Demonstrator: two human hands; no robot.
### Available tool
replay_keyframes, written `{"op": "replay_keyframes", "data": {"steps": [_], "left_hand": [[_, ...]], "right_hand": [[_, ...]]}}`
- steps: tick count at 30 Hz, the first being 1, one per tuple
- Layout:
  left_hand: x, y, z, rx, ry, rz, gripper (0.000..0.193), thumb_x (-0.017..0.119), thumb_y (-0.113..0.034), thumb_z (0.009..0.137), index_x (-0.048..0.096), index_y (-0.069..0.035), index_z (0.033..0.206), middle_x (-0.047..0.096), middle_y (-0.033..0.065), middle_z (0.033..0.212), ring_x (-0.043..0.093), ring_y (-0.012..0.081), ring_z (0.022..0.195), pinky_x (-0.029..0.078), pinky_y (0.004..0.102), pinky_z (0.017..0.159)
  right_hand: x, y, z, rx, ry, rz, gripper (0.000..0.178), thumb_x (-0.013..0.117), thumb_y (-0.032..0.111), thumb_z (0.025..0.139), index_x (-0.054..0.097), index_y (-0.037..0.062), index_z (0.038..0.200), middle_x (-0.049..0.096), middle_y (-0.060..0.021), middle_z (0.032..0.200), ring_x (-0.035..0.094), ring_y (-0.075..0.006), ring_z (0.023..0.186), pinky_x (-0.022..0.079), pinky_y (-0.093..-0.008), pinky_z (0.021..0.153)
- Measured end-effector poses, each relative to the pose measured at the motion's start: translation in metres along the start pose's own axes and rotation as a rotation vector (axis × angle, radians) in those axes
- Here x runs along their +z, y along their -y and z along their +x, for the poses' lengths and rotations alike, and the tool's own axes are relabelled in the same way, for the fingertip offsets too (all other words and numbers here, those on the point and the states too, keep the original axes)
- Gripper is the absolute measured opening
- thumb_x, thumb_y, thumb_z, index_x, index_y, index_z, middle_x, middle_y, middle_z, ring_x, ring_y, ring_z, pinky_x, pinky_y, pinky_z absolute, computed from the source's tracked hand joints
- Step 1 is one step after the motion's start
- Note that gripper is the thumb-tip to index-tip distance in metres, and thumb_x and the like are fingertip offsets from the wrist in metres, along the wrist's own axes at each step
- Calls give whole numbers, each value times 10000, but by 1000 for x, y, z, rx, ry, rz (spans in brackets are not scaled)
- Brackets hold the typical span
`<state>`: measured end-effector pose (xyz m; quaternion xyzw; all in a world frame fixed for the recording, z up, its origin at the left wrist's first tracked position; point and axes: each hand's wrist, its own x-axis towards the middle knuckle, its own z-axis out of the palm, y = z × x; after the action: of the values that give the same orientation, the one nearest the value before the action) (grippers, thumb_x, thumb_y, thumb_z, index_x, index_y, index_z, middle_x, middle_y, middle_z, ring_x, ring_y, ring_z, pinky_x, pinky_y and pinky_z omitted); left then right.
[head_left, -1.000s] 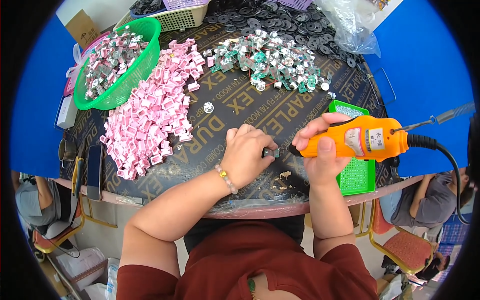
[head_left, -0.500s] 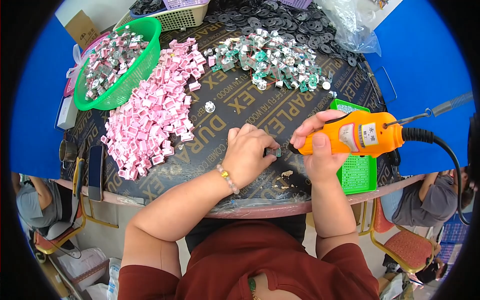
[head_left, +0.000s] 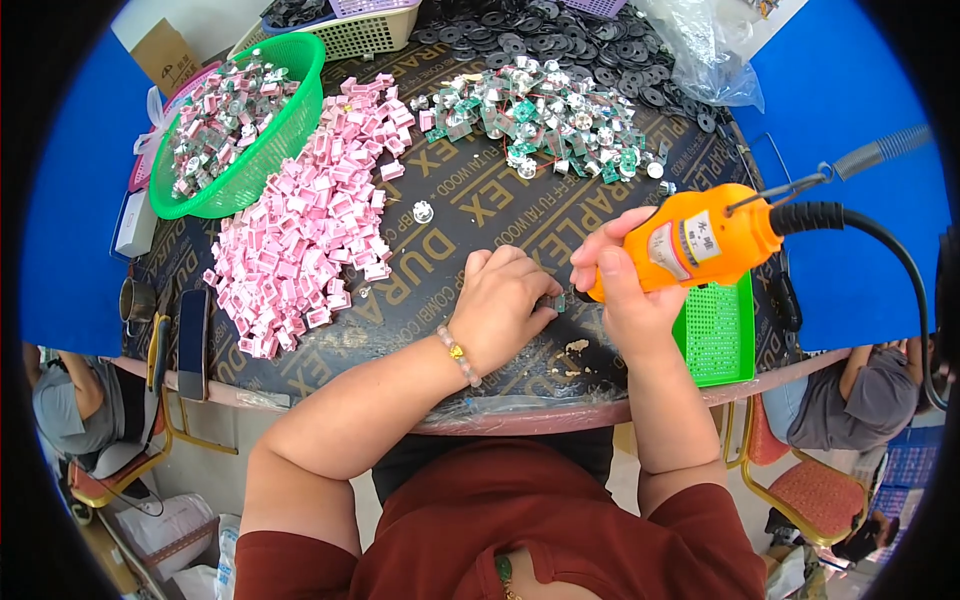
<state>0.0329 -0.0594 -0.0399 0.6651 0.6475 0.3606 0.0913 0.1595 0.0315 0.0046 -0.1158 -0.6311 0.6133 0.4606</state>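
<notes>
My left hand [head_left: 505, 300] rests on the table, its thumb and fingers closed on a small dark green part [head_left: 559, 301], mostly hidden by the fingers. In my right hand [head_left: 632, 290] is an orange electric screwdriver [head_left: 690, 248], its black nose angled down to the left, close beside that part. Whether its tip touches the part I cannot tell. From the tool's rear end run a black cable [head_left: 890, 250] and a hook on a coiled spring [head_left: 880, 152]. A single clear-and-white round piece [head_left: 423, 212] lies on the table beyond my left hand.
Pink plastic housings [head_left: 300, 240] are heaped at left, beside a green basket [head_left: 310, 90] of mixed parts. Farther back lie green-and-clear assemblies [head_left: 550, 120] and black discs [head_left: 500, 40]. A green tray [head_left: 718, 340] is under my right arm's far side. A phone [head_left: 193, 343] lies at the left edge.
My right hand has tilted the electric screwdriver, its rear end rising and shifting left while the nose moved slightly left. The cable and spring followed. My left hand has barely moved.
</notes>
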Motion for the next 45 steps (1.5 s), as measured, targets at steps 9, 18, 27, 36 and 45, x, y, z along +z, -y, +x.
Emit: {"op": "replay_keyframes", "data": {"steps": [9, 18, 27, 36, 45], "left_hand": [[5, 1, -2, 137, -51, 83, 250, 747, -136, 670, 628, -117, 889, 606, 12, 882, 538, 213, 949, 357, 377, 840], [6, -5, -1, 88, -51, 126, 345, 755, -160, 648, 643, -115, 972, 611, 17, 944, 511, 239, 1029, 339, 412, 908], [7, -2, -2, 57, -77, 173, 316, 769, -175, 627, 658, -123, 918, 593, 16, 952, 498, 249, 1028, 336, 421, 911], [7, -2, -2, 64, -79, 162, 277, 769, -167, 629, 663, -126, 882, 578, 11, 929, 496, 245, 1021, 337, 416, 903], [7, -2, -2, 78, -77, 147, 231, 757, -154, 649, 664, -121, 859, 579, 9, 922, 500, 241, 1013, 338, 409, 899]], "right_hand": [[-16, 22, 1, -111, 5, 177, 366, 615, 18, 847, 431, 16, 1164, 616, -124, 812, 579, -140, 630, 502, -265, 593], [-128, 57, 23, -124, -403, -420, 203, 577, 112, 915, 478, 1, 1053, 593, -91, 753, 571, -152, 589, 486, -285, 571], [-152, 30, 17, -165, -395, -319, 202, 606, 120, 905, 496, 17, 1040, 614, -79, 759, 593, -127, 594, 502, -264, 590], [-148, 30, 11, -160, -418, -326, 228, 621, 117, 894, 497, 6, 1049, 617, -81, 765, 595, -129, 601, 501, -263, 596], [-122, 61, 10, -315, -381, -185, 227, 584, 95, 902, 469, 18, 1083, 595, -110, 758, 568, -156, 590, 495, -292, 571]]}}
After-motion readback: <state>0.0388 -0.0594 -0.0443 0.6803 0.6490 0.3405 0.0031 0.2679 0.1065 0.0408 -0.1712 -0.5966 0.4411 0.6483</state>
